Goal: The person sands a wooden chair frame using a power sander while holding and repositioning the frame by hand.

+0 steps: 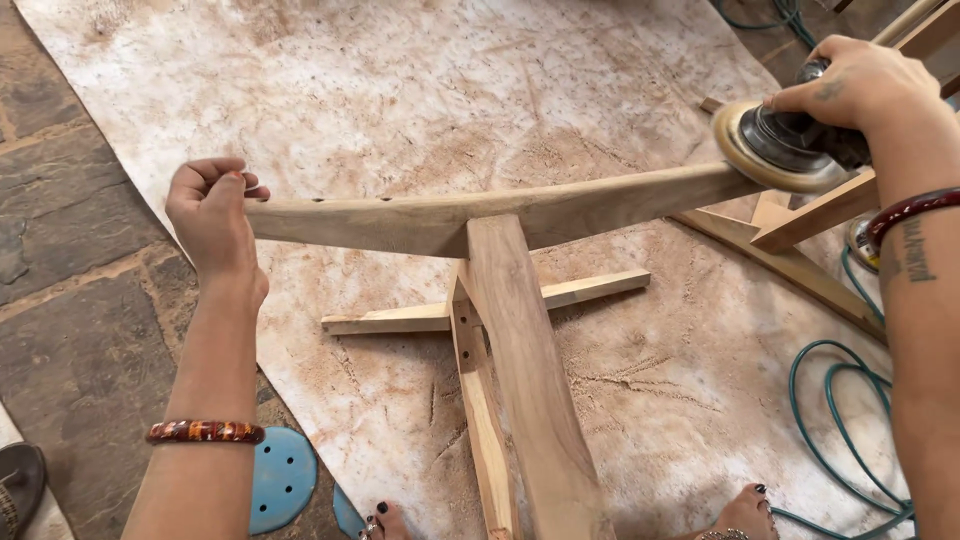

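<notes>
sanding was underway: the left hand (213,222) gripped the left end of the wooden rail (480,213), fingers curled shut, while the right hand (858,82) clasped the sander (785,148) at its far-right end. next move likely needed steady bracing.

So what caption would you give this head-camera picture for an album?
Left hand grips one end of a curved wooden frame piece while the right hand presses a disc sander against the other end.

A dusty mat (400,90) covers the stone floor (70,260). On it lie a wooden slat (590,290) and a green hose (840,420). Blue discs (280,480) sit at its edge.
</notes>
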